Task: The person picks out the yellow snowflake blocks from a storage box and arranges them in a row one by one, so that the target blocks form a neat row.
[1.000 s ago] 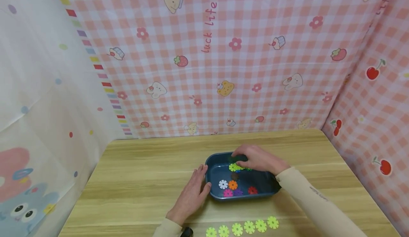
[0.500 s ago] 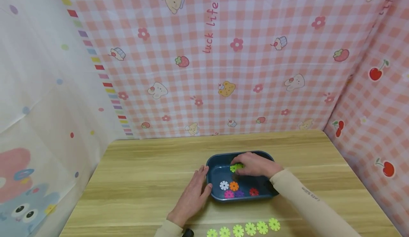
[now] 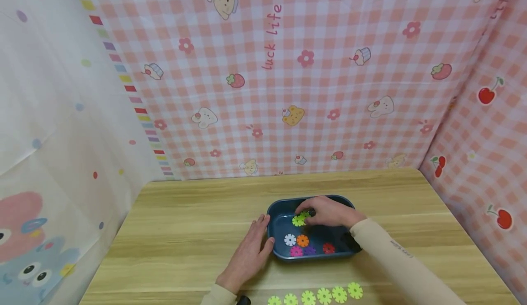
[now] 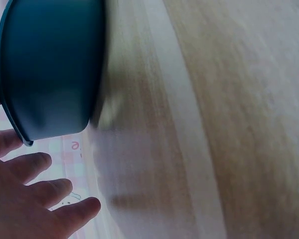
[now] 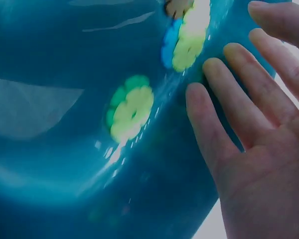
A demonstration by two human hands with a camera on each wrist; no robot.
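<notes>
A dark blue tray (image 3: 284,255) stands on the wooden table, holding several notched plastic discs. My left hand (image 3: 250,253) rests against its left end, fingers apart and fairly straight in the left wrist view, with fingertips at the rim. Inside the tray, my right hand (image 3: 327,211) reaches over yellow-green discs (image 3: 298,221) near the far wall. From the right wrist, the fingers (image 5: 239,84) look extended and apart from a yellow-green disc (image 5: 135,112) on a green one and from another yellow-green disc over a blue disc (image 5: 168,47). A brown disc (image 5: 178,7) lies beyond.
White (image 3: 290,240), orange (image 3: 302,240), pink (image 3: 296,251), purple (image 3: 309,250) and red (image 3: 328,248) discs lie in the tray's near half. Several yellow-green discs (image 3: 324,296) form a row on the table (image 3: 185,232) before it. Patterned cloth (image 3: 247,90) rises behind.
My right hand has moved left and slightly toward me inside the tray. A yellow-green disc by its fingertips has shifted a little nearer. The left hand stays at the tray's end.
</notes>
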